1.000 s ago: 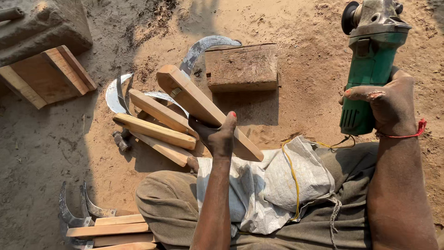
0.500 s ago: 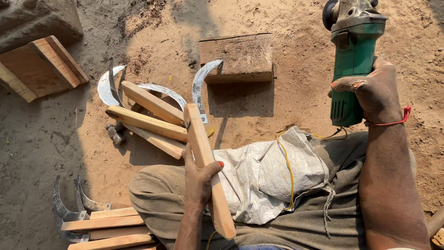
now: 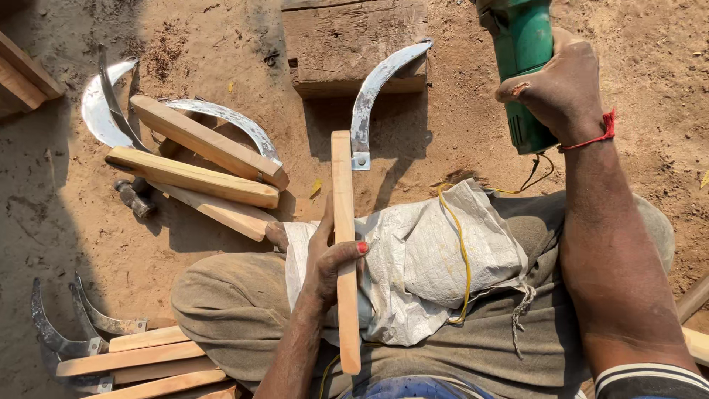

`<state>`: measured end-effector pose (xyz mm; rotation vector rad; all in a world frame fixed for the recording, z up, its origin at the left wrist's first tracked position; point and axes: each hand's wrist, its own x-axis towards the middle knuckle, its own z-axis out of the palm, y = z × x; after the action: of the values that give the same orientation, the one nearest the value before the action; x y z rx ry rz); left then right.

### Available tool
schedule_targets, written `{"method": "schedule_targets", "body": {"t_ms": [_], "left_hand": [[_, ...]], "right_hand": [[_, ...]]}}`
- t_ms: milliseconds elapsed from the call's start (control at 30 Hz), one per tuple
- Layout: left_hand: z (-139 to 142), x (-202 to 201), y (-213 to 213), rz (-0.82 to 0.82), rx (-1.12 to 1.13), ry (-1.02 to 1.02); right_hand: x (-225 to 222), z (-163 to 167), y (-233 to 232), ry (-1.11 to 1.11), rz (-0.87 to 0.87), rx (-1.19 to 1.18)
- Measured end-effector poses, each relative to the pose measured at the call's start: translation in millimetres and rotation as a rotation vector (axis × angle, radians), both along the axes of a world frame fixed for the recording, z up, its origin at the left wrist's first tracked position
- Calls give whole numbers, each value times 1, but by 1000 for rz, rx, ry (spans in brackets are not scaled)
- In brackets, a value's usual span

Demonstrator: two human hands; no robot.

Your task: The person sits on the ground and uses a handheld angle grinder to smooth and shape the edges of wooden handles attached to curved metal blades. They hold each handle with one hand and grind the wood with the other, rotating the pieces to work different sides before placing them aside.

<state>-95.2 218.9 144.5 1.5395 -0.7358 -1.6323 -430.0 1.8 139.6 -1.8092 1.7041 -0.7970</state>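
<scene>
Left hand (image 3: 331,267) grips sickle handle (image 3: 344,251), long axis pointing away over lap; right hand (image 3: 557,92) clutches green grinder (image 3: 523,66), raised well right.

Harsh, bright sunlight casts crisp dark shadows across the sandy ground (image 3: 221,44), with glare on curved blades (image 3: 96,111); focus sharp.

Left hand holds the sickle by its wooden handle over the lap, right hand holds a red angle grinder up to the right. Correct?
Not quite: the head view shows the angle grinder is green, not red. The rest holds: the left hand grips the sickle by its wooden handle over the lap, and the right hand holds the grinder up to the right.
</scene>
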Motion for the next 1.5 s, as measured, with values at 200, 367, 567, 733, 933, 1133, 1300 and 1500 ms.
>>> {"method": "schedule_targets", "body": {"t_ms": [200, 367, 567, 733, 933, 1133, 1300, 1500], "left_hand": [[-3, -45, -10, 134, 87, 268], [17, -49, -4, 178, 211, 322], [32, -48, -10, 213, 281, 389], [36, -44, -12, 206, 350, 366], [30, -33, -17, 120, 295, 380], [16, -7, -22, 2, 298, 371], [-9, 29, -32, -86, 308, 341], [-33, 31, -26, -228, 370, 287]], "right_hand": [[-1, -28, -7, 177, 151, -146], [-12, -33, -4, 276, 154, -48], [-3, -35, -2, 268, 174, -29], [6, -35, 2, 351, 203, -42], [11, -19, 6, 334, 73, 195], [34, -10, 23, 293, 203, 112], [47, 3, 26, 261, 210, 126], [54, 14, 40, 256, 325, 274]]}}
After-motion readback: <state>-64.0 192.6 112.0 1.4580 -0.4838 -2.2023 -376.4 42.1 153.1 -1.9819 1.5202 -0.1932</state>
